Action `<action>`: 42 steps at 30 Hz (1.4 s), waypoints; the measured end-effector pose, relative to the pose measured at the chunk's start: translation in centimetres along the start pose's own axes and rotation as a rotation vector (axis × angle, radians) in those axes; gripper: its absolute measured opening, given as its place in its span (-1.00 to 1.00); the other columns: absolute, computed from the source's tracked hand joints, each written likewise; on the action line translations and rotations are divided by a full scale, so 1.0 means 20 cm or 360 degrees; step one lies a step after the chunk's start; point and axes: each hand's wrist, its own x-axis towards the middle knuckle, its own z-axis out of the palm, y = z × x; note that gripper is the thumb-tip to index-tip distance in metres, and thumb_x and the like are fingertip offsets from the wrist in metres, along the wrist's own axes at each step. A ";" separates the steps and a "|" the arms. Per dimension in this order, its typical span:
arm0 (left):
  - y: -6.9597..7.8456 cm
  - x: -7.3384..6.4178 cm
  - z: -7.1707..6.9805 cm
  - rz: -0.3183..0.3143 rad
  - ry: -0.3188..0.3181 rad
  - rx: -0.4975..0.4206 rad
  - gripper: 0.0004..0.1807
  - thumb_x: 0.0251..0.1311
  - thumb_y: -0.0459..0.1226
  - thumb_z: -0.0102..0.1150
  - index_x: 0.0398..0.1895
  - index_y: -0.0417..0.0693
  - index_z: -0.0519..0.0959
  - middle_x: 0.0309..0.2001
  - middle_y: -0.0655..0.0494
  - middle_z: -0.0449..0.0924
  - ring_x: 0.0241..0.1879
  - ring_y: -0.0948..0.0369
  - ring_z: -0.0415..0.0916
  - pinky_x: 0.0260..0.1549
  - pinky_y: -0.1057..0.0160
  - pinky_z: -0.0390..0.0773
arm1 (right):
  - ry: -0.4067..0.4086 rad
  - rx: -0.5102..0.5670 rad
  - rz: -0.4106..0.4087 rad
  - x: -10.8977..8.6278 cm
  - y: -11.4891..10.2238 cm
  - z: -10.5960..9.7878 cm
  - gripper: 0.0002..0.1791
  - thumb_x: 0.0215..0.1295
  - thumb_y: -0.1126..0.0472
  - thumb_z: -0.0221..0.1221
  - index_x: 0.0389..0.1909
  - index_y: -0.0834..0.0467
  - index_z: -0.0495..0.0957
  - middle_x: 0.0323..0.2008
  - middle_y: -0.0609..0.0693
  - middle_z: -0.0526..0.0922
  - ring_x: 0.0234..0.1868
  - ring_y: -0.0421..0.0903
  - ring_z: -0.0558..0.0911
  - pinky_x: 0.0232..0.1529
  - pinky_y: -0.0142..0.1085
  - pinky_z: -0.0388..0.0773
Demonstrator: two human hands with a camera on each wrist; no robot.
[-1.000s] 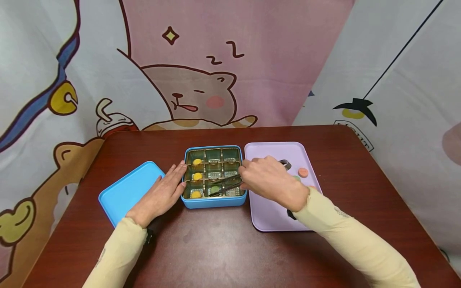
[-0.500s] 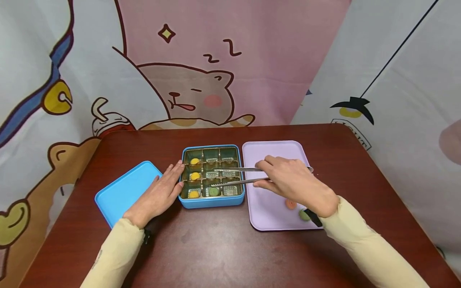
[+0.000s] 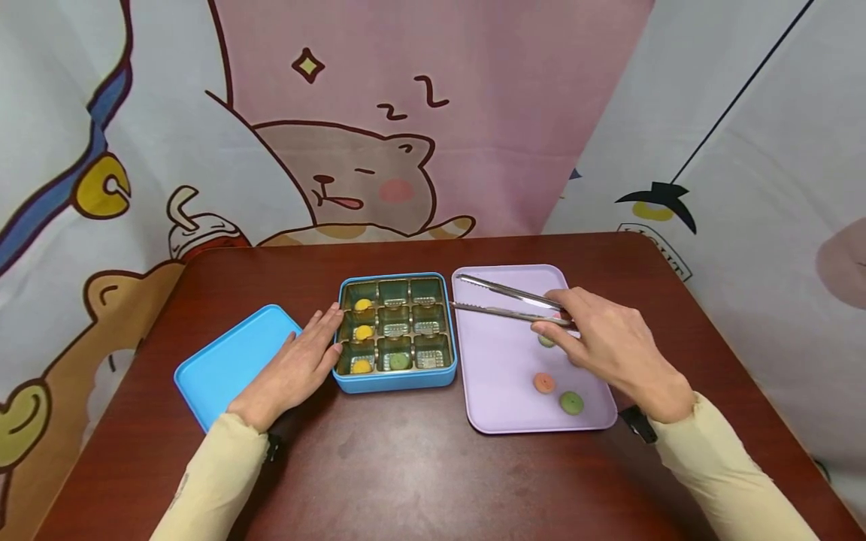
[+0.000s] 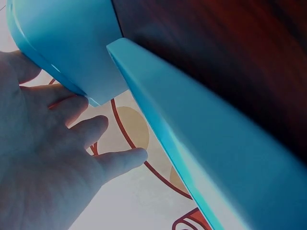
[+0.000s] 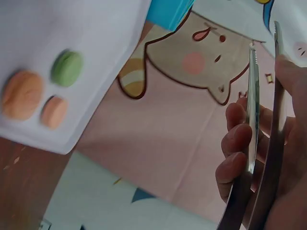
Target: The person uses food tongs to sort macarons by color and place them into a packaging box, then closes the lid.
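My left hand (image 3: 292, 373) rests with straight, spread fingertips at the left side of a blue box (image 3: 399, 384). A gold insert divides the box into several compartments. Yellow macarons (image 3: 361, 366) sit down its left column, and a green macaron (image 3: 400, 361) lies in the front middle compartment. In my right hand (image 3: 616, 349) I hold metal tongs (image 3: 514, 294), spread apart with nothing between their serrated tips. They hover over the lilac tray (image 3: 501, 398), which bears an orange macaron (image 3: 544, 383), a green one near its front, and others partly hidden by the hand.
A blue lid (image 3: 237, 364) lies angled on the brown table (image 3: 399, 466), left of the box and partly under my left forearm. Behind the table hangs a cloth (image 3: 514, 113) printed with cartoon animals.
The tongs have opened, let go of the green macaron in the front middle compartment, and moved right with my right hand from the box to over the tray. My left hand stays put.
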 end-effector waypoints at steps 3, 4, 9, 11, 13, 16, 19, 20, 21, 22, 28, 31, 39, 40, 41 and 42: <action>0.00 0.00 0.00 -0.0001 0.0002 -0.0003 -0.30 0.64 -0.05 -0.14 0.69 -0.07 -0.01 0.68 0.02 -0.14 0.63 -0.12 -0.14 0.42 -0.45 -0.03 | -0.0014 0.0005 0.0082 -0.04 0.04 -0.01 -0.49 0.29 -0.17 0.39 0.05 0.09 0.59 -0.40 -0.15 0.65 -0.51 -0.28 0.52 -0.54 -0.20 0.47; 0.00 0.00 0.00 -0.0001 0.0002 -0.0004 -0.30 0.64 -0.05 -0.14 0.69 -0.08 0.00 0.68 0.02 -0.14 0.63 -0.12 -0.14 0.41 -0.45 -0.03 | -0.0016 0.0004 0.0100 -0.06 0.06 -0.01 -0.48 0.29 -0.17 0.40 0.06 0.10 0.59 -0.38 -0.14 0.68 -0.50 -0.27 0.54 -0.53 -0.17 0.49; 0.00 -0.01 0.00 0.0003 0.0002 -0.0007 -0.31 0.64 -0.05 -0.14 0.69 -0.08 0.00 0.68 0.01 -0.14 0.63 -0.12 -0.15 0.41 -0.46 -0.03 | 0.0031 -0.0039 0.0146 -0.12 0.13 -0.02 -0.51 0.24 -0.14 0.44 0.04 0.07 0.63 -0.31 -0.08 0.72 -0.46 -0.17 0.53 -0.57 -0.14 0.45; 0.00 -0.01 -0.01 0.0009 0.0004 -0.0005 -0.31 0.65 -0.06 -0.15 0.69 -0.08 0.00 0.68 0.00 -0.14 0.63 -0.12 -0.14 0.41 -0.46 -0.03 | 0.0048 -0.0055 0.0161 -0.15 0.16 -0.02 -0.54 0.21 -0.13 0.46 0.00 0.04 0.65 -0.36 -0.11 0.68 -0.50 -0.17 0.50 -0.61 -0.17 0.38; 0.00 -0.01 -0.01 0.0016 0.0005 -0.0004 -0.31 0.65 -0.06 -0.15 0.68 -0.09 0.00 0.68 -0.01 -0.13 0.63 -0.13 -0.14 0.40 -0.47 -0.03 | 0.0048 -0.0074 0.0190 -0.18 0.18 -0.03 -0.56 0.19 -0.13 0.47 -0.03 0.02 0.66 -0.41 -0.14 0.63 -0.53 -0.18 0.46 -0.63 -0.21 0.32; 0.00 -0.01 -0.01 0.0019 0.0006 -0.0005 -0.31 0.65 -0.06 -0.15 0.68 -0.10 0.00 0.68 -0.02 -0.13 0.63 -0.13 -0.14 0.41 -0.46 -0.03 | 0.0009 -0.0100 0.0233 -0.22 0.22 -0.04 -0.56 0.17 -0.14 0.49 -0.05 0.02 0.66 -0.43 -0.14 0.61 -0.54 -0.18 0.44 -0.63 -0.24 0.29; 0.00 -0.01 -0.01 0.0015 0.0001 -0.0009 -0.31 0.64 -0.06 -0.14 0.68 -0.10 0.01 0.68 -0.02 -0.13 0.63 -0.14 -0.15 0.41 -0.46 -0.04 | -0.0035 -0.0124 0.0275 -0.26 0.25 -0.04 -0.52 0.16 -0.17 0.48 -0.04 0.04 0.66 -0.39 -0.09 0.66 -0.53 -0.17 0.49 -0.64 -0.25 0.30; 0.00 -0.01 -0.01 0.0014 0.0001 -0.0007 -0.31 0.64 -0.06 -0.14 0.68 -0.10 0.01 0.68 -0.02 -0.13 0.63 -0.14 -0.15 0.41 -0.46 -0.04 | -0.0049 -0.0128 0.0286 -0.27 0.26 -0.05 -0.50 0.16 -0.18 0.48 -0.04 0.05 0.66 -0.38 -0.08 0.67 -0.53 -0.16 0.50 -0.64 -0.25 0.30; 0.00 -0.01 -0.01 0.0012 -0.0001 -0.0008 -0.31 0.64 -0.06 -0.14 0.68 -0.10 0.01 0.68 -0.01 -0.13 0.63 -0.14 -0.15 0.41 -0.46 -0.04 | -0.0061 -0.0133 0.0299 -0.28 0.27 -0.05 -0.50 0.16 -0.20 0.48 -0.05 0.06 0.66 -0.38 -0.09 0.67 -0.53 -0.16 0.49 -0.64 -0.25 0.30; 0.00 -0.01 -0.01 0.0010 -0.0003 -0.0008 -0.31 0.64 -0.07 -0.14 0.68 -0.10 0.00 0.68 -0.01 -0.13 0.63 -0.14 -0.15 0.41 -0.46 -0.04 | -0.0069 -0.0139 0.0310 -0.30 0.29 -0.05 -0.49 0.16 -0.21 0.47 -0.05 0.05 0.66 -0.39 -0.10 0.66 -0.52 -0.16 0.50 -0.64 -0.25 0.30; 0.00 -0.01 -0.01 0.0002 -0.0009 -0.0020 -0.31 0.64 -0.06 -0.14 0.69 -0.09 0.00 0.68 0.01 -0.15 0.63 -0.13 -0.16 0.41 -0.46 -0.06 | -0.0091 -0.0170 0.0326 -0.36 0.35 -0.06 -0.50 0.12 -0.22 0.49 -0.09 0.04 0.67 -0.42 -0.16 0.62 -0.52 -0.18 0.49 -0.66 -0.23 0.28; 0.00 -0.01 -0.01 -0.0001 -0.0013 -0.0020 -0.30 0.64 -0.07 -0.13 0.69 -0.08 -0.01 0.68 0.02 -0.15 0.63 -0.13 -0.16 0.41 -0.46 -0.06 | -0.0120 -0.0186 0.0338 -0.39 0.38 -0.06 -0.49 0.12 -0.22 0.48 -0.09 0.06 0.66 -0.41 -0.15 0.63 -0.52 -0.18 0.49 -0.67 -0.22 0.28; 0.00 -0.01 -0.01 -0.0002 0.0002 -0.0015 -0.30 0.63 -0.07 -0.10 0.68 -0.10 0.02 0.68 0.01 -0.13 0.63 -0.14 -0.15 0.41 -0.46 -0.04 | -0.0275 -0.0253 0.0386 -0.43 0.42 -0.08 -0.45 0.13 -0.25 0.46 -0.09 0.09 0.67 -0.37 -0.09 0.68 -0.53 -0.15 0.51 -0.69 -0.17 0.35; 0.00 -0.01 -0.01 0.0001 0.0006 -0.0014 -0.30 0.63 -0.07 -0.10 0.68 -0.10 0.02 0.68 0.01 -0.12 0.63 -0.14 -0.15 0.41 -0.47 -0.04 | -0.0292 -0.0258 0.0389 -0.43 0.43 -0.08 -0.45 0.13 -0.25 0.46 -0.09 0.10 0.67 -0.36 -0.07 0.69 -0.54 -0.15 0.51 -0.69 -0.17 0.35; 0.00 -0.01 -0.01 0.0002 0.0010 -0.0013 -0.30 0.63 -0.07 -0.10 0.68 -0.10 0.02 0.68 0.01 -0.12 0.63 -0.14 -0.14 0.41 -0.47 -0.04 | -0.0306 -0.0261 0.0394 -0.44 0.43 -0.09 -0.44 0.14 -0.25 0.46 -0.09 0.11 0.67 -0.35 -0.05 0.70 -0.54 -0.14 0.51 -0.70 -0.17 0.35; 0.00 0.00 -0.01 0.0004 0.0012 -0.0011 -0.30 0.63 -0.07 -0.10 0.68 -0.10 0.02 0.68 0.00 -0.12 0.63 -0.14 -0.14 0.41 -0.47 -0.04 | -0.0308 -0.0270 0.0393 -0.44 0.44 -0.09 -0.44 0.13 -0.26 0.46 -0.09 0.10 0.68 -0.35 -0.05 0.70 -0.54 -0.14 0.52 -0.70 -0.17 0.35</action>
